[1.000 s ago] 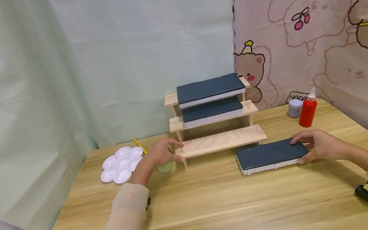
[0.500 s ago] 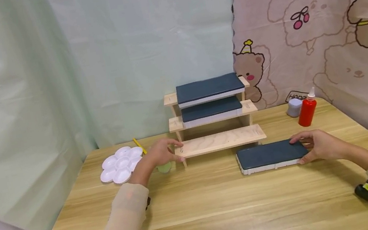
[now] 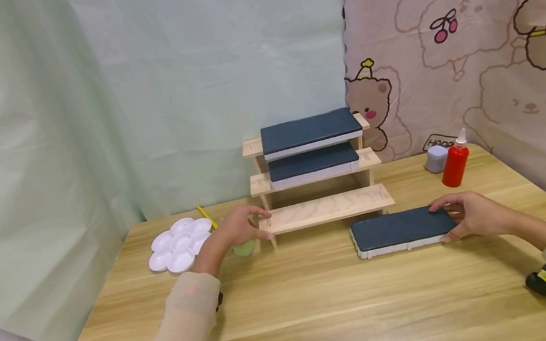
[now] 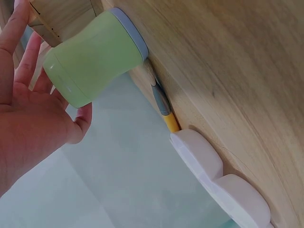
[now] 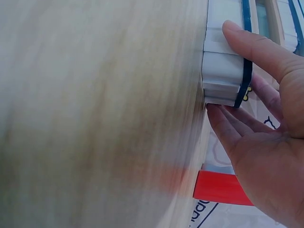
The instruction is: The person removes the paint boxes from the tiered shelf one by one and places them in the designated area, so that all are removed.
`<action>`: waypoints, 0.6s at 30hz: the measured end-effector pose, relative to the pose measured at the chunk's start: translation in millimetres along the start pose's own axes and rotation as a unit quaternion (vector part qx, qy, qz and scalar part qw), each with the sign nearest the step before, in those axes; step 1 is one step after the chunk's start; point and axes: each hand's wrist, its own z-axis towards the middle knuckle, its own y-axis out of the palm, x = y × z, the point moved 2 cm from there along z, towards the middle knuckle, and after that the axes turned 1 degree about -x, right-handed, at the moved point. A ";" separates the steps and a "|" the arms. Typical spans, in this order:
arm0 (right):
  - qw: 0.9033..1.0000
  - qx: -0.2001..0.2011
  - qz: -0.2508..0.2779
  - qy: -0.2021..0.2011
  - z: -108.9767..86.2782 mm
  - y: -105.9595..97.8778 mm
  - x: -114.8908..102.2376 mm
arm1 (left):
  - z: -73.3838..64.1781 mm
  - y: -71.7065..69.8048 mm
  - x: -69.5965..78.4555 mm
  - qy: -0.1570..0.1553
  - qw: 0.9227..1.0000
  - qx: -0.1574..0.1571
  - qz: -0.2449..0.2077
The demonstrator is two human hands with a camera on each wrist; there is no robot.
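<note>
From where I stand, no displacement shows over the last second; the work is at a hold. The left hand (image 3: 238,226) pinches the left end of the bottom shelf (image 3: 329,209) of the tiered wooden stand (image 3: 370,159). The right hand (image 3: 480,214) grips the right end of the lidded case (image 3: 401,230), flat on the tabletop (image 3: 330,307) before the stand's right end. Materials: pale, grained wood; a rectangular case, smooth navy above, ribbed white below (a similar upper case (image 3: 311,131) tops the stand).

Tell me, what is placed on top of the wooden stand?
On the stand, one box lies on the top tier and another box on the middle tier. The surface beneath both boxes is covered and cannot be seen.
</note>
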 end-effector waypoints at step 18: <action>1.000 -0.006 -0.005 -0.001 -1.7 -6.8 -1.7 | 0.0 2.1 -0.8 -0.012 1.000 0.006 -0.003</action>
